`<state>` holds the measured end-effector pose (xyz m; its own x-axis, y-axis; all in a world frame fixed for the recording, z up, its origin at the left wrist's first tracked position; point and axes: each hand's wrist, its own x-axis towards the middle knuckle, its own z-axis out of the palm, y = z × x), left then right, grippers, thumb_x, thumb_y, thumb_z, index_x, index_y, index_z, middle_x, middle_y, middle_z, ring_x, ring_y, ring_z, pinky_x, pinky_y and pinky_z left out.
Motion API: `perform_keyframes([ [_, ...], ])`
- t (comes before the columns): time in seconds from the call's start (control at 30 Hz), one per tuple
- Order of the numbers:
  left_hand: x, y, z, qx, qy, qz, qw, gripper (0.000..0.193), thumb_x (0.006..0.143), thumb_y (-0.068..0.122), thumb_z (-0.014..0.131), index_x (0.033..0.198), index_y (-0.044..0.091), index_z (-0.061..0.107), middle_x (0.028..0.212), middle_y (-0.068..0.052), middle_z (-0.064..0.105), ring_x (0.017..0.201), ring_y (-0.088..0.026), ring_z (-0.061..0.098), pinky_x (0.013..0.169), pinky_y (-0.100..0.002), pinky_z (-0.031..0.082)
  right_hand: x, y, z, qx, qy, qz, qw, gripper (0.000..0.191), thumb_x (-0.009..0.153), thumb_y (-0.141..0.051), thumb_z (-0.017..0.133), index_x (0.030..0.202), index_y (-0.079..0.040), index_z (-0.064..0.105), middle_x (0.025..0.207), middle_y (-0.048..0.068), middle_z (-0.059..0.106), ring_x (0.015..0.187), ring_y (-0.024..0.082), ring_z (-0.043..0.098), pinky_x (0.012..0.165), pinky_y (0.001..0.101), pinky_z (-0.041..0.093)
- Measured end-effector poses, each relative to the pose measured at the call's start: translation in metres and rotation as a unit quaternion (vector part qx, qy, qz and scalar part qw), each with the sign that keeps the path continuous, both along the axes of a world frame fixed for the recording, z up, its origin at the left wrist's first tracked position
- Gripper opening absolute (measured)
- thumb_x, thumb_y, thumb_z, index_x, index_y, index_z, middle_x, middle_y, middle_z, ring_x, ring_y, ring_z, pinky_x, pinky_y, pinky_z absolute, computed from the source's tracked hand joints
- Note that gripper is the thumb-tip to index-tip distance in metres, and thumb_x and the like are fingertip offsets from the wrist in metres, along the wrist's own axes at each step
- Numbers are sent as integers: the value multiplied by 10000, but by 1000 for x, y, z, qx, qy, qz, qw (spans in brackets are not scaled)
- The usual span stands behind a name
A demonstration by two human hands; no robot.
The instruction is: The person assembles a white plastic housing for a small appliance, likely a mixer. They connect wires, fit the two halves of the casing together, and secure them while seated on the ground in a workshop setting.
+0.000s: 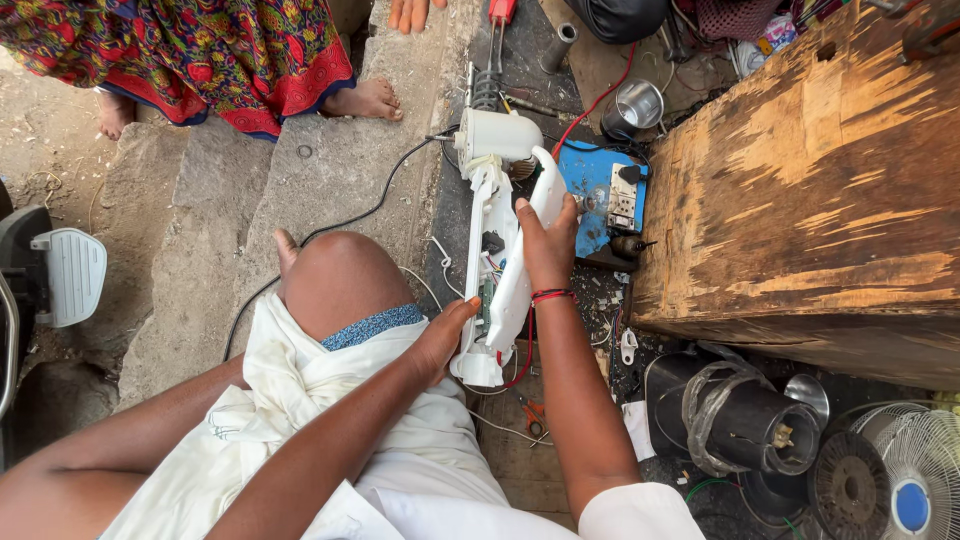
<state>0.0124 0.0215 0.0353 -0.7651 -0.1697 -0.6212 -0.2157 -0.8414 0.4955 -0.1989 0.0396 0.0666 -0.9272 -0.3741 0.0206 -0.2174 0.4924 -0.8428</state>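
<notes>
Fingers (528,212) of both hands grip an opened white casing (505,270).
Right hand (548,245) steadies top; left hand (445,335) braces base, exposing wiring.

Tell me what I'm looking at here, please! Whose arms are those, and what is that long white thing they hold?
The picture comes from a camera worn on a person's head, looking down, so the two arms at the bottom belong to that person. The person sits low with one bare knee up, near some stone steps.

The left hand grips the lower end of a long white plastic appliance. Its shell is split open, so small wires and parts show inside. The right hand, with a red thread around the wrist, holds the loosened white cover near the middle.

Around it lie a blue switch board, a shiny metal cup, a big worn wooden box, a black motor-like cylinder and a fan grille. The bare feet at the top belong to someone else.
</notes>
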Motion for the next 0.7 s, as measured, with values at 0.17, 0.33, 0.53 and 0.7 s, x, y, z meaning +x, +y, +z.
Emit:
perform_keyframes([
  [0.17,2,0,5,3,-8,0,1000,480,967,460,548,1262,80,533,1073,-144,677,897,-248,706,759,-423,610,17,-1,8,45,8,-1,999,942,827,-476,780,1514,17,366,1476,268,463,1322,399,530,1084,448,443],
  [0.33,3,0,11,0,-4,6,1000,478,967,461,547,1265,86,546,1088,-144,687,906,-244,716,760,-419,616,24,-3,15,76,-25,1,997,936,818,-470,770,1515,6,364,1476,262,455,1305,395,540,1072,449,449],
  [0.53,3,0,12,-42,0,-3,999,505,964,441,546,1293,58,533,1129,-123,670,969,-207,672,830,-371,562,24,-3,5,49,-9,3,999,910,845,-439,778,1513,23,368,1480,271,470,1326,393,541,1095,436,441],
  [0.7,5,2,5,-83,5,-11,996,524,973,423,522,1341,50,514,1160,-87,648,1054,-185,612,929,-348,509,18,11,-1,-45,2,4,999,872,913,-375,781,1538,37,334,1526,263,459,1374,355,519,1136,420,413],
])
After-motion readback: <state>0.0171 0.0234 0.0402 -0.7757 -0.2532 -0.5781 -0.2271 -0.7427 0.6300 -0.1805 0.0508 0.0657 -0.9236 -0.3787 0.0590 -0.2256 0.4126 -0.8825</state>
